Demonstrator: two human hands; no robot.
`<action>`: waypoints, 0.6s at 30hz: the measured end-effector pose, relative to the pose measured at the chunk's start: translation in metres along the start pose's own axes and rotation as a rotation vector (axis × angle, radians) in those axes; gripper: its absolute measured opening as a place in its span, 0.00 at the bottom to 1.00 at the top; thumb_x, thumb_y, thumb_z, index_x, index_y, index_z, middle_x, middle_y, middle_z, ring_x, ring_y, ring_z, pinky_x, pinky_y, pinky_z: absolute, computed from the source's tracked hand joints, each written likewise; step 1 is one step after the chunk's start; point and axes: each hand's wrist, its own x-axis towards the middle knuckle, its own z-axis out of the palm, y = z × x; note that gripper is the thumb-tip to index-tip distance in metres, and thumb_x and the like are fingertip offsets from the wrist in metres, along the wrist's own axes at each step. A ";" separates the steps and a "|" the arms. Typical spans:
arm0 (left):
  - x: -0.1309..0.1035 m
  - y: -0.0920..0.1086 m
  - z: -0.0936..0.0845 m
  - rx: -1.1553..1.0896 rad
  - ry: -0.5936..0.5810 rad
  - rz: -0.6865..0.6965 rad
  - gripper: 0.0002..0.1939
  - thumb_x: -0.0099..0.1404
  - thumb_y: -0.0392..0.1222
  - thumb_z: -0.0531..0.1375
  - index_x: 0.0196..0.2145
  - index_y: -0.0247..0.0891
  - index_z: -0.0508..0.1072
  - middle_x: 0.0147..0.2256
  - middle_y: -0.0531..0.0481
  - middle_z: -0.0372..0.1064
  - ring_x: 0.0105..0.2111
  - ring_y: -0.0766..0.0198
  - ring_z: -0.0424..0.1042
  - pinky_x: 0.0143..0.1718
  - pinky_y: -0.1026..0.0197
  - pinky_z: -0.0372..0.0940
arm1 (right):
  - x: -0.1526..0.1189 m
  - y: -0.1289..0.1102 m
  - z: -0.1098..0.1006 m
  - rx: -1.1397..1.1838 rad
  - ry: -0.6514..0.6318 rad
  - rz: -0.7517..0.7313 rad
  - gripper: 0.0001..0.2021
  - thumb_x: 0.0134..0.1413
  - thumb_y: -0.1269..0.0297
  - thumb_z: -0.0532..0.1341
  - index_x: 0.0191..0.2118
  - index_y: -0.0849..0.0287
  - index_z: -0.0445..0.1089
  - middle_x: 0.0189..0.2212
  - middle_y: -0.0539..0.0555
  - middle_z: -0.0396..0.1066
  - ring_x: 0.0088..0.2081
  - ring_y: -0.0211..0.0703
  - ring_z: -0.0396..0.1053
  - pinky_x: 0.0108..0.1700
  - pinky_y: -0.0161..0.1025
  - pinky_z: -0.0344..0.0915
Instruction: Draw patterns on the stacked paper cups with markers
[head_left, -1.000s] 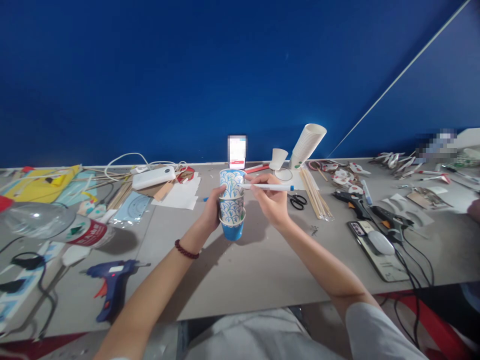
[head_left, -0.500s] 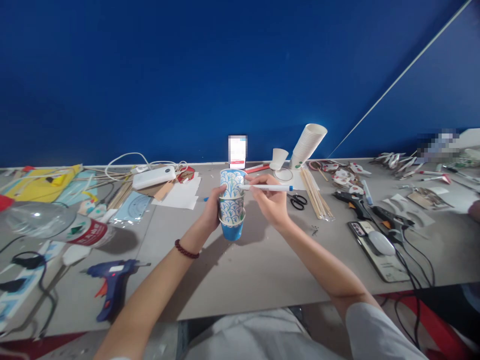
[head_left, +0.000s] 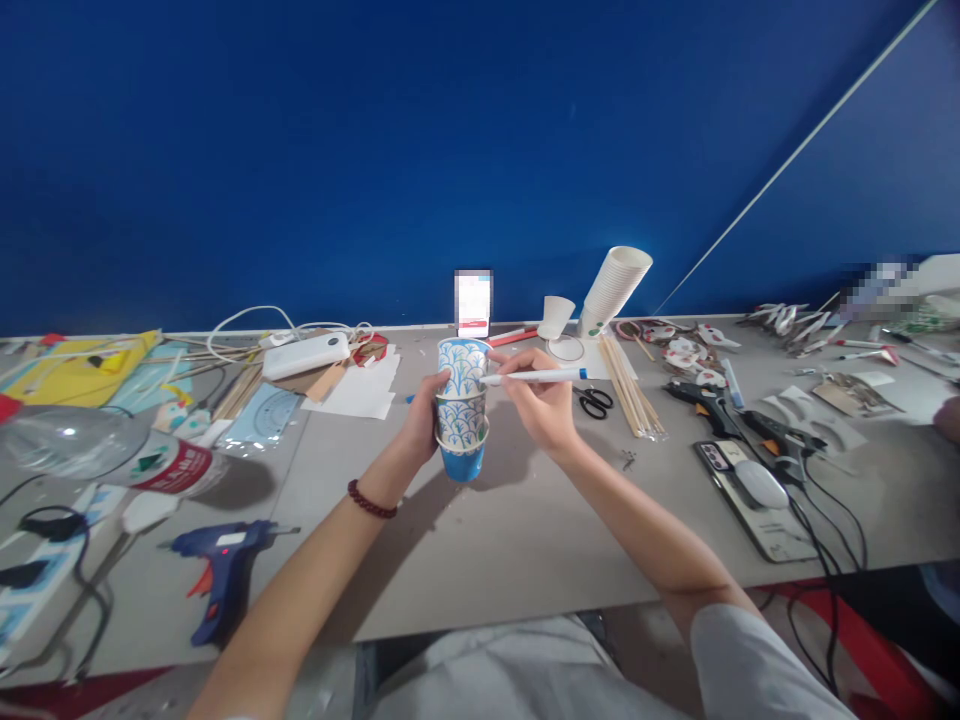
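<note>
A column of stacked paper cups (head_left: pixel 461 410) stands upright at the middle of the view, the upper ones patterned with blue arcs and the lowest solid blue. Wrapped round its left side is my left hand (head_left: pixel 424 420), the thumb on the top cup. My right hand (head_left: pixel 541 405) pinches a white marker (head_left: pixel 544 376) with a blue rear end. The marker's tip is at the right side of the top cup; whether it touches is too small to tell.
A leaning stack of white cups (head_left: pixel 616 290), scissors (head_left: pixel 596 402) and wooden sticks (head_left: pixel 628 385) lie behind and right. A blue glue gun (head_left: pixel 229 540) and a large bottle (head_left: pixel 112 450) are at left. A phone (head_left: pixel 750 505), more glue guns and cables lie at right.
</note>
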 end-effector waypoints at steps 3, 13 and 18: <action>0.000 0.000 0.000 -0.001 -0.004 -0.003 0.21 0.57 0.56 0.57 0.32 0.34 0.77 0.26 0.43 0.76 0.25 0.56 0.75 0.31 0.56 0.70 | 0.000 0.001 0.000 0.005 0.001 0.004 0.05 0.49 0.72 0.61 0.27 0.54 0.68 0.27 0.48 0.71 0.47 0.50 0.76 0.51 0.50 0.70; 0.000 0.001 0.001 -0.001 -0.026 0.000 0.22 0.56 0.56 0.57 0.31 0.33 0.77 0.26 0.43 0.76 0.25 0.56 0.75 0.30 0.56 0.70 | 0.000 -0.001 0.000 0.019 0.012 -0.001 0.05 0.50 0.71 0.61 0.27 0.54 0.68 0.26 0.47 0.70 0.46 0.50 0.77 0.51 0.50 0.71; -0.001 0.002 0.003 0.002 -0.019 0.002 0.22 0.55 0.57 0.58 0.32 0.33 0.78 0.27 0.42 0.77 0.26 0.56 0.75 0.30 0.56 0.70 | 0.000 -0.002 0.000 0.007 0.029 0.006 0.03 0.53 0.68 0.61 0.31 0.53 0.68 0.28 0.48 0.71 0.46 0.49 0.77 0.44 0.46 0.72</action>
